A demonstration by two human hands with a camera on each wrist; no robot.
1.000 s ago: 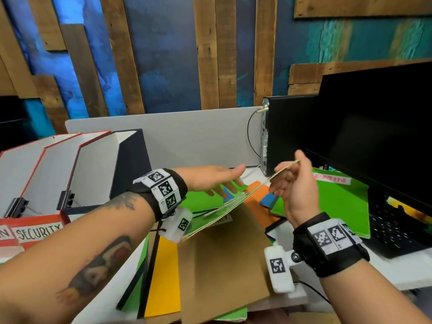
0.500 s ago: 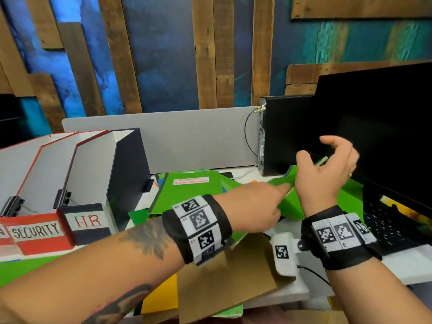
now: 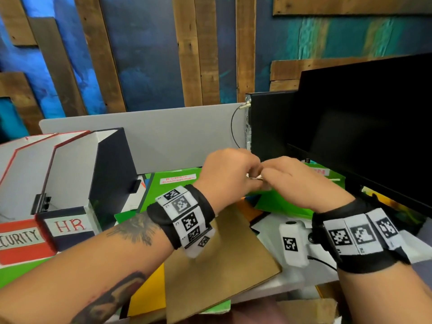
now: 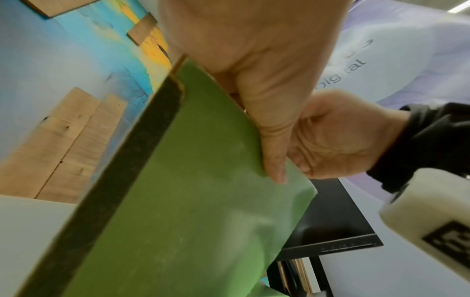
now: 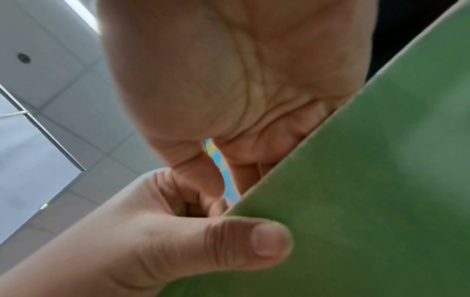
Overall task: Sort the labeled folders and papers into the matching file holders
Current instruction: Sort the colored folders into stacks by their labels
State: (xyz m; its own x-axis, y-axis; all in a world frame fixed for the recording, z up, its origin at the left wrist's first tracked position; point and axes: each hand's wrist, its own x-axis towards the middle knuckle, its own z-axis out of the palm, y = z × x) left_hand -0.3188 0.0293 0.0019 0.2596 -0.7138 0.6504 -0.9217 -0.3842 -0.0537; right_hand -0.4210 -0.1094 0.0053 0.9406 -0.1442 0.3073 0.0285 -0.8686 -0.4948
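Green folder (image 4: 193,193) pinched at one corner by both hands, raised above the worktop (image 3: 289,282) in front of the monitor (image 3: 364,127). Left hand (image 3: 228,175): thumb flat on the green face, fingers (image 4: 272,128) curled round the edge. Right hand (image 3: 295,183): fingers (image 5: 257,158) bent behind the same edge, touching the left. Below, more green folders (image 3: 174,185), a brown sheet (image 3: 222,260) and a yellow one (image 3: 149,293) spread loosely. Off to the left, upright file holders labelled HR (image 3: 70,226) and SECURITY (image 3: 21,237).
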